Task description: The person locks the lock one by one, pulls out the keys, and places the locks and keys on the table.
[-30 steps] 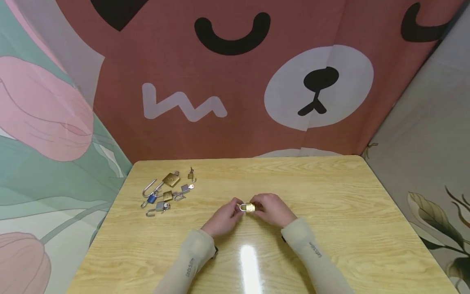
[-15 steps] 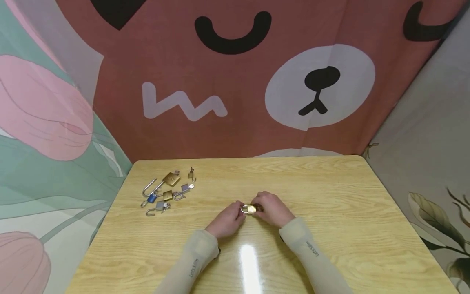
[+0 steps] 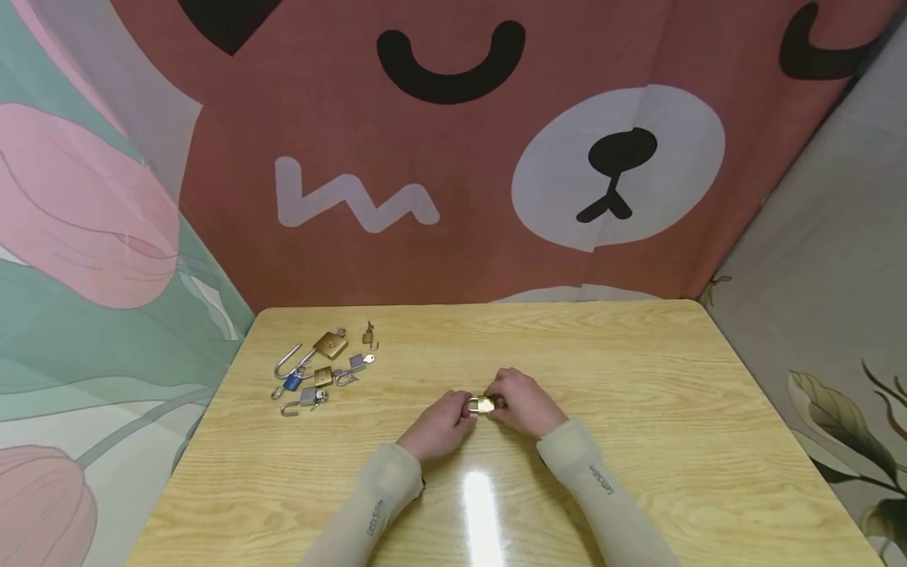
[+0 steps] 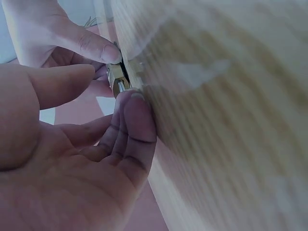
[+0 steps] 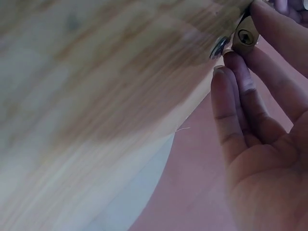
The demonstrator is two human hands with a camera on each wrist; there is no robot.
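Brass gleams near the middle of your worktop (image 3: 602, 346), where a padlock (image 3: 486, 405) sits low between your hands. Your right hand (image 3: 527, 405) pinches its body with thumb and fingers; the right wrist view shows a round lock cylinder (image 5: 245, 37) set in the end face. Your left hand (image 3: 435, 425) has its curled fingers on the shackle (image 4: 121, 85), fingertips bunched at its end, while its thumb stands apart in the left wrist view. How deep the shackle sits in the body, you cannot tell.

Well to your left lie more locks: a large brass lock (image 3: 330, 345) with a long open shackle, a smaller brass lock (image 3: 323, 377), a blue lock (image 3: 293, 383) and a grey lock (image 3: 309, 397) with its shackle open. Beside them, a lilac-grey lock (image 3: 357, 362) has a key (image 3: 369, 359) at one end, though whether it is inserted is too small to tell. Slightly apart is a tiny brass lock (image 3: 368, 337).
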